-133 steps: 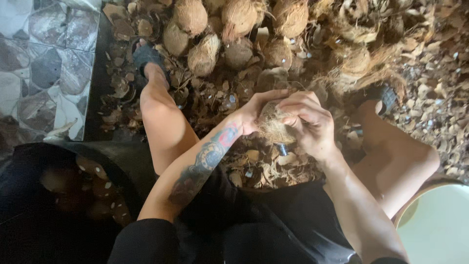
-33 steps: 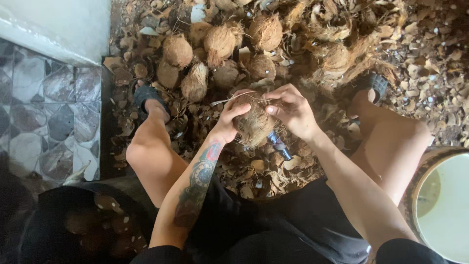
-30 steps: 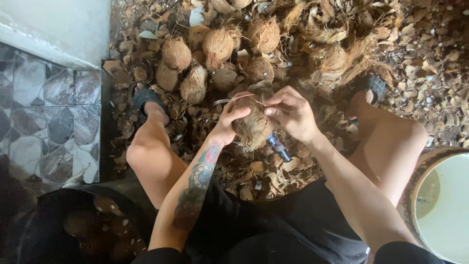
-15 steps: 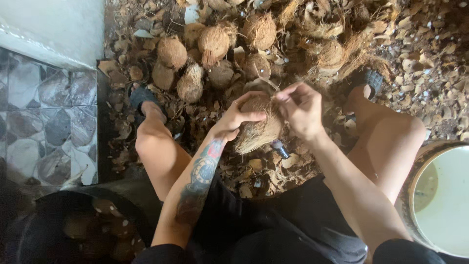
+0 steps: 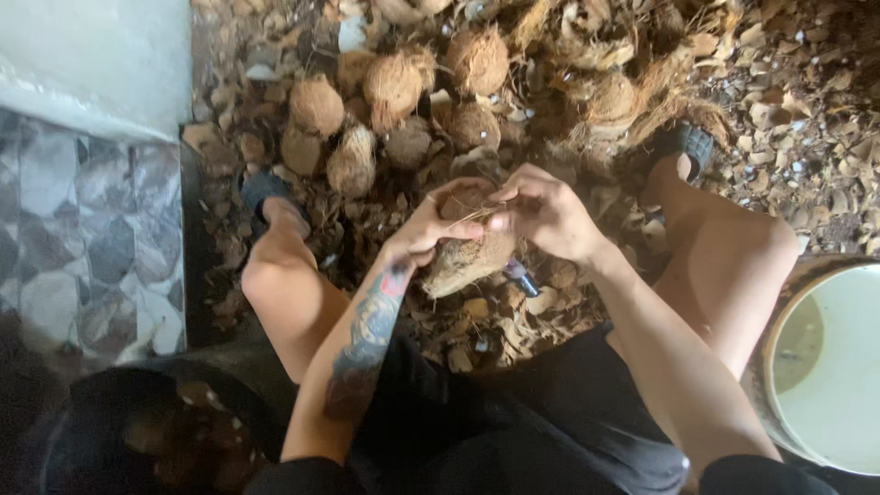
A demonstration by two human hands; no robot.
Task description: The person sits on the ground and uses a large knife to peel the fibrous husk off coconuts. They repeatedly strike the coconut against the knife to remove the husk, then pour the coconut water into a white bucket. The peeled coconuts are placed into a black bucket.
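I sit with my knees apart over a floor littered with coconut husk. My left hand (image 5: 438, 225) grips a brown, fibrous coconut (image 5: 467, 258) from its left side, held above the ground between my legs. My right hand (image 5: 546, 213) closes on the coconut's top right and pinches a strand of fibre there. A small tool with a dark blue handle (image 5: 519, 275) shows just under the coconut; who or what holds it I cannot tell.
A pile of several husked coconuts (image 5: 394, 87) lies ahead of my feet, amid loose husk and shell chips (image 5: 797, 101). A white bucket (image 5: 830, 367) stands at my right knee. A dark tub holding coconuts (image 5: 174, 431) sits at lower left, beside patterned floor tiles (image 5: 82, 247).
Both hands have turned the coconut and shifted it slightly up; my right hand has moved from its side onto its top, now pulling fibre. The view has drifted a little to the left.
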